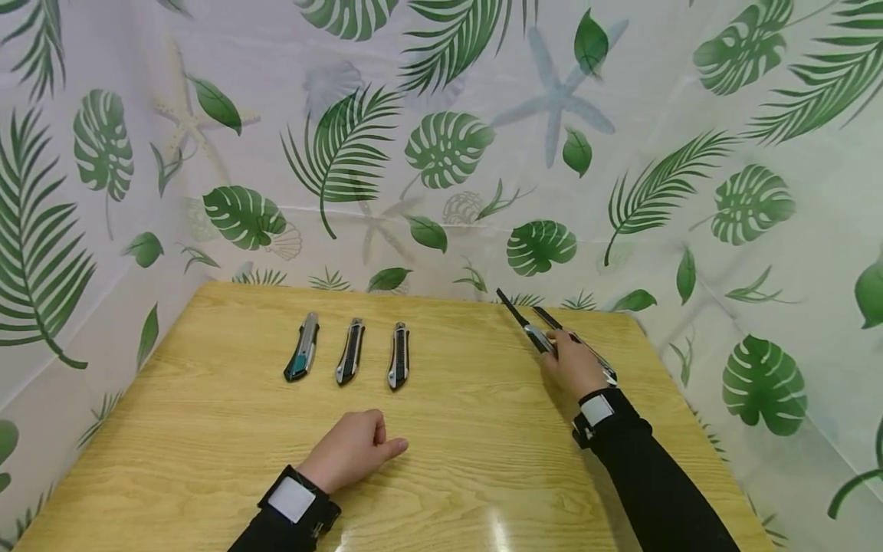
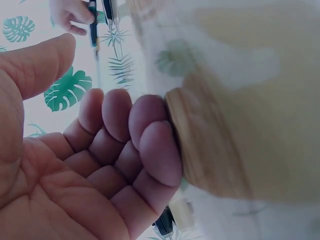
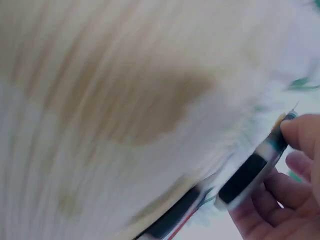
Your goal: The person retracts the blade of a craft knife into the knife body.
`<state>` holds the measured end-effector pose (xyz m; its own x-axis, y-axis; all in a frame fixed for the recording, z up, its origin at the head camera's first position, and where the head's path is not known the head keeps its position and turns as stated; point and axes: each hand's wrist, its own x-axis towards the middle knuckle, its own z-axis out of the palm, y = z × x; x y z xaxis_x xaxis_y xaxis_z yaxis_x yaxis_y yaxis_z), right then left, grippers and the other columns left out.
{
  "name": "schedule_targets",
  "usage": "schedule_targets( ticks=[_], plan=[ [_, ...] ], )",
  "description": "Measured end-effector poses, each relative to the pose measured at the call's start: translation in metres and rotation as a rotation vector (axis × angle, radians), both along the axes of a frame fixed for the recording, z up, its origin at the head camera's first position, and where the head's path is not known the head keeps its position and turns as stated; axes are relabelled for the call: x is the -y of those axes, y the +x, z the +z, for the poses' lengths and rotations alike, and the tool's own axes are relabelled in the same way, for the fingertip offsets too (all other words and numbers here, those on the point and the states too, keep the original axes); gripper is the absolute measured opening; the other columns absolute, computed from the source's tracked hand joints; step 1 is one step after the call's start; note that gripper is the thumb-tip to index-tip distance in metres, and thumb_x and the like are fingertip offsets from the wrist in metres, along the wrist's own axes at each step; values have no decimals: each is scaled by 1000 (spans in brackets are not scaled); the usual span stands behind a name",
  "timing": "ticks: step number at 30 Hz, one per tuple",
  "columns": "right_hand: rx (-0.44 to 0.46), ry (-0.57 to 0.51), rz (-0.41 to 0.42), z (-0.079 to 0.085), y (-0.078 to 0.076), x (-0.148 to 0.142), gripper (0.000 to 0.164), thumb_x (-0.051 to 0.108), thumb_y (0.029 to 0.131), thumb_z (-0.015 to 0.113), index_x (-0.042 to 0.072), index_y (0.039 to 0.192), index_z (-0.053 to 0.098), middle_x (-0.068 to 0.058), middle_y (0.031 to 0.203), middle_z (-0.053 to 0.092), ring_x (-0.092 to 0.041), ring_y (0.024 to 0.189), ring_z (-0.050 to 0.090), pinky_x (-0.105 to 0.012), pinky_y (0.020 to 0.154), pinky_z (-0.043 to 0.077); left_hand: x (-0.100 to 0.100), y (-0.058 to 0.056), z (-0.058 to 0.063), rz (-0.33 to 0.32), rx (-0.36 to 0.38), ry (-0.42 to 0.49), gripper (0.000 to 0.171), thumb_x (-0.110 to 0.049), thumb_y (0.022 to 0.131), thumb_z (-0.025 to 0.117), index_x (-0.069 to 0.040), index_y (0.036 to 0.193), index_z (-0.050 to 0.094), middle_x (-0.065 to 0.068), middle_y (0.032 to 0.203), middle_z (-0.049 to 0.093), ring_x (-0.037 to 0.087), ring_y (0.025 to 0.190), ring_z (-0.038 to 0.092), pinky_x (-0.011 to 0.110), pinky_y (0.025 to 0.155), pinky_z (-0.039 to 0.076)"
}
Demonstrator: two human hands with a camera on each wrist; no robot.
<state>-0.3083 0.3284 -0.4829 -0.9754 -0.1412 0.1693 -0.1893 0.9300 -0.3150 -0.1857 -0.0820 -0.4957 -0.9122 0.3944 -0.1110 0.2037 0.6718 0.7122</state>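
My right hand (image 1: 574,368) holds a utility knife (image 1: 538,338) with a grey and black handle, its thin dark front part slanting up and left over the table's back right. Beside and partly behind that hand lies a second, similar knife (image 1: 595,354). In the right wrist view the held knife (image 3: 245,177) is pinched between thumb and fingers, somewhat blurred. The left hand (image 1: 355,448) hovers over the front of the table, holding nothing. Its fingers (image 2: 117,115) bend loosely and the thumb stands away from them.
Three more utility knives lie in a row at the back left: one with a teal part (image 1: 302,349), a black and silver one (image 1: 350,353), and another (image 1: 398,356). A leaf-patterned cloth (image 1: 441,222) hangs behind the wooden table (image 1: 469,429) and at its sides.
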Motion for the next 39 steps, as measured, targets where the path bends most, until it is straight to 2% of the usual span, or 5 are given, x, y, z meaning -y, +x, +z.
schedule_targets(
  ticks=[9, 14, 18, 27, 39],
  plan=[
    [395, -797, 305, 26, 55, 66, 47, 27, 106, 58, 7, 147, 47, -25, 131, 62, -33, 115, 65, -36, 86, 55, 1, 2, 0, 14, 34, 68, 37, -49, 96, 69, -14, 89, 61, -1, 71, 57, 14, 59, 51, 31, 55, 42],
    [704, -1330, 521, 32, 84, 106, 42, 19, 110, 49, 8, 150, 45, -25, 136, 59, -32, 118, 64, -40, 95, 53, -4, 2, 2, 76, 14, 240, 48, -59, 95, 62, -14, 109, 68, -5, 88, 65, 13, 77, 60, 34, 69, 50],
    [852, -1567, 691, 32, 100, 133, 40, 10, 112, 37, 8, 151, 45, -20, 135, 62, -27, 116, 66, -40, 98, 52, -10, 3, 10, 131, -23, 470, 49, -53, 101, 57, -15, 129, 67, -3, 110, 71, 16, 100, 66, 37, 84, 53],
    [1045, -1735, 839, 17, 121, 169, 43, 9, 113, 26, 5, 154, 39, -19, 135, 60, -24, 116, 65, -38, 100, 51, -10, 2, 23, 36, 214, 1103, 55, -43, 110, 36, -9, 150, 50, 11, 143, 58, 27, 129, 56, 43, 107, 43],
    [1140, -1725, 797, 4, 128, 183, 38, 13, 113, 23, 8, 141, 47, -17, 131, 61, -22, 112, 64, -38, 100, 50, -7, -2, 14, 16, 287, 1305, 41, -34, 109, 46, -7, 136, 61, 7, 130, 67, 24, 126, 60, 37, 109, 41]
  ],
)
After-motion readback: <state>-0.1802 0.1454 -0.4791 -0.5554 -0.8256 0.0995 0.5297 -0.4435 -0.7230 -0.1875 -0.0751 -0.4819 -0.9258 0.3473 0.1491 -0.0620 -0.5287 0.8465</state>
